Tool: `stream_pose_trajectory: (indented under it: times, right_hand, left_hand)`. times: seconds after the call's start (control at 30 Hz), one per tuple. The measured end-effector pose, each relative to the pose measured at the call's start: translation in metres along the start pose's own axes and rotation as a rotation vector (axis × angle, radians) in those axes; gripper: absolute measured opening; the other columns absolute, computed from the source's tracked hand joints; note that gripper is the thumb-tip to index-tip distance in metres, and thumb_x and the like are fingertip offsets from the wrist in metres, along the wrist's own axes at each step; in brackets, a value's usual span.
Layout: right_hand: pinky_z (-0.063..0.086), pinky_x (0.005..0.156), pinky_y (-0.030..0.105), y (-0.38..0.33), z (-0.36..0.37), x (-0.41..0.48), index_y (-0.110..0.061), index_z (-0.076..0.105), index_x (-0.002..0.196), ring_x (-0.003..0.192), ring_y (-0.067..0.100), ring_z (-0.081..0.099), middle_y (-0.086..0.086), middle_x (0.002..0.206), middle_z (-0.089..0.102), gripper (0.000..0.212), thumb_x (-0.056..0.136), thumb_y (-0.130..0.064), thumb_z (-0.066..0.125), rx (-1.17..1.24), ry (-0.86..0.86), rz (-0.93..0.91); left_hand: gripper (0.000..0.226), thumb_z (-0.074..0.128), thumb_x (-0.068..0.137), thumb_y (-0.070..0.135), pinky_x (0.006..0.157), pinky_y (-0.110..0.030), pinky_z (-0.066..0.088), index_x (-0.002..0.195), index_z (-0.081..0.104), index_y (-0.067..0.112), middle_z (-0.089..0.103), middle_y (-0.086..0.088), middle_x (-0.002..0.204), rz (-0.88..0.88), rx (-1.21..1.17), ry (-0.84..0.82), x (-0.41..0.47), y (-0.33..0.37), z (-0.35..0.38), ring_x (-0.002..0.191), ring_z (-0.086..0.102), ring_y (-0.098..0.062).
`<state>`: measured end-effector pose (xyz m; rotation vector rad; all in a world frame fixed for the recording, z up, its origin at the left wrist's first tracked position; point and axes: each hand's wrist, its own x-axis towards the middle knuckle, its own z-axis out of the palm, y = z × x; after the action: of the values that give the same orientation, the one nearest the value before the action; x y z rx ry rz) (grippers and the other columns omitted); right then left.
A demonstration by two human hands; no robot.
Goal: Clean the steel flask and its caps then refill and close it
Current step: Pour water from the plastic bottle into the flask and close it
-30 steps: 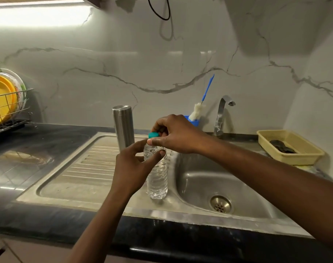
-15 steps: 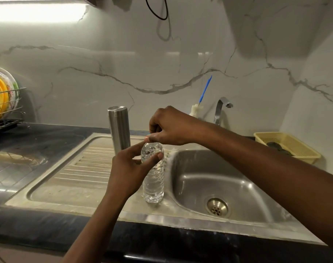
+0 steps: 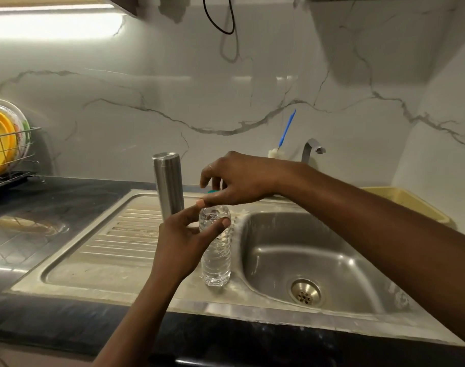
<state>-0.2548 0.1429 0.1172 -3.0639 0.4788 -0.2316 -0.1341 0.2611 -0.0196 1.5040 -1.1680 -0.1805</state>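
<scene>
Cap [image 3: 212, 191] now sits higher, pinched by our right hand [image 3: 239, 181], seemingly unscrewed. Our left hand [image 3: 178, 242] grips water bottle [image 3: 216, 260] just right of steel flask [image 3: 169, 189]; refill looks next.

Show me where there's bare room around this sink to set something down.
Free: the ribbed drainboard left of the steel flask, and the basin around the drain. Crowded: at the water bottle, gripped by the left hand, its cap in the right hand.

L grip [image 3: 183, 239]: pinches bottle [image 3: 216, 250] neck | R grip [image 3: 236, 181]: just above, fingers curled on cap [image 3: 213, 191]
</scene>
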Motion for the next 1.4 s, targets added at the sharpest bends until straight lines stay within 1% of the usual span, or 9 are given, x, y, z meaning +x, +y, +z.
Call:
stream_pose_trajectory:
  times: [0.1, 0.2, 0.33, 0.53, 0.73, 0.9, 1.13, 1.23, 1.4]
  right_hand:
    - [0.047, 0.071, 0.023, -0.004, 0.0, 0.004, -0.019, 0.073, 0.107, 0.076, 0.002, 0.059, -0.018, 0.084, 0.057, 0.025, 0.098, -0.042, 0.069, -0.093, 0.024, -0.034]
    - [0.048, 0.075, 0.017, -0.005, -0.01, 0.004, -0.023, 0.073, 0.114, 0.084, -0.002, 0.061, -0.017, 0.095, 0.063, 0.018, 0.098, -0.03, 0.072, -0.042, -0.064, -0.073]
    - [0.054, 0.087, 0.016, 0.001, -0.022, -0.003, -0.026, 0.072, 0.117, 0.096, -0.001, 0.066, -0.016, 0.107, 0.066, 0.024, 0.095, -0.021, 0.076, 0.046, -0.041, -0.074]
    - [0.056, 0.078, 0.014, 0.006, -0.016, -0.051, -0.022, 0.076, 0.108, 0.089, -0.002, 0.071, -0.01, 0.101, 0.075, 0.022, 0.089, -0.03, 0.083, 0.304, 0.137, 0.022]
    - [0.06, 0.08, 0.031, 0.003, 0.085, -0.098, -0.023, 0.076, 0.095, 0.084, 0.008, 0.072, -0.007, 0.091, 0.077, 0.019, 0.082, -0.029, 0.089, 0.618, 0.049, 0.178]
    - [0.058, 0.073, 0.025, -0.001, 0.172, -0.116, -0.02, 0.077, 0.083, 0.074, 0.003, 0.071, -0.01, 0.081, 0.077, 0.018, 0.079, -0.032, 0.09, 0.683, 0.086, 0.347]
    - [0.059, 0.079, 0.029, 0.002, 0.176, -0.117, -0.025, 0.081, 0.085, 0.084, 0.005, 0.073, -0.013, 0.087, 0.079, 0.017, 0.08, -0.041, 0.087, 0.666, 0.087, 0.333]
    - [0.061, 0.083, 0.033, 0.004, 0.167, -0.104, -0.031, 0.076, 0.094, 0.086, 0.003, 0.071, -0.015, 0.091, 0.076, 0.031, 0.074, -0.052, 0.089, 0.678, 0.213, 0.434]
    - [0.055, 0.095, 0.024, -0.019, 0.147, -0.071, -0.041, 0.051, 0.141, 0.11, -0.007, 0.059, -0.03, 0.121, 0.06, 0.086, 0.067, -0.06, 0.09, 0.802, 0.333, 0.445]
  left_hand:
    - [0.066, 0.085, 0.075, 0.056, 0.078, -0.013, 0.056, 0.136, 0.068, 0.036, 0.07, 0.026, 0.112, -0.012, -0.038, -0.011, -0.001, 0.003, -0.001, 0.082, 0.07, 0.017]
    - [0.052, 0.085, 0.078, 0.054, 0.082, -0.017, 0.056, 0.126, 0.068, 0.047, 0.071, 0.027, 0.11, -0.013, -0.043, -0.025, -0.002, 0.005, -0.003, 0.083, 0.067, 0.022]
    - [0.052, 0.084, 0.08, 0.052, 0.081, -0.008, 0.054, 0.129, 0.073, 0.038, 0.073, 0.024, 0.116, -0.007, -0.047, -0.035, 0.0, 0.005, -0.002, 0.086, 0.065, 0.023]
    - [0.05, 0.087, 0.081, 0.044, 0.073, -0.002, 0.052, 0.129, 0.072, 0.037, 0.072, 0.027, 0.11, 0.027, -0.087, -0.049, 0.001, 0.004, -0.002, 0.089, 0.067, 0.022]
    - [0.039, 0.089, 0.081, 0.038, 0.076, -0.011, 0.058, 0.118, 0.076, 0.041, 0.079, 0.02, 0.103, 0.014, -0.137, -0.032, -0.003, 0.004, 0.0, 0.09, 0.075, 0.007]
    - [0.042, 0.088, 0.081, 0.044, 0.081, -0.014, 0.059, 0.121, 0.075, 0.042, 0.078, 0.02, 0.11, 0.003, -0.122, -0.023, -0.003, 0.004, 0.0, 0.093, 0.074, 0.009]
    - [0.042, 0.087, 0.08, 0.047, 0.079, -0.017, 0.06, 0.119, 0.073, 0.048, 0.077, 0.023, 0.107, -0.007, -0.103, -0.029, -0.004, 0.004, 0.0, 0.09, 0.075, 0.007]
    - [0.042, 0.088, 0.079, 0.046, 0.07, -0.008, 0.055, 0.109, 0.062, 0.061, 0.07, 0.037, 0.093, -0.009, -0.083, -0.036, -0.004, 0.006, 0.0, 0.084, 0.072, 0.013]
    - [0.059, 0.087, 0.078, 0.05, 0.075, -0.019, 0.063, 0.133, 0.068, 0.04, 0.076, 0.021, 0.109, -0.035, -0.066, -0.054, -0.001, 0.003, -0.001, 0.094, 0.076, 0.003]
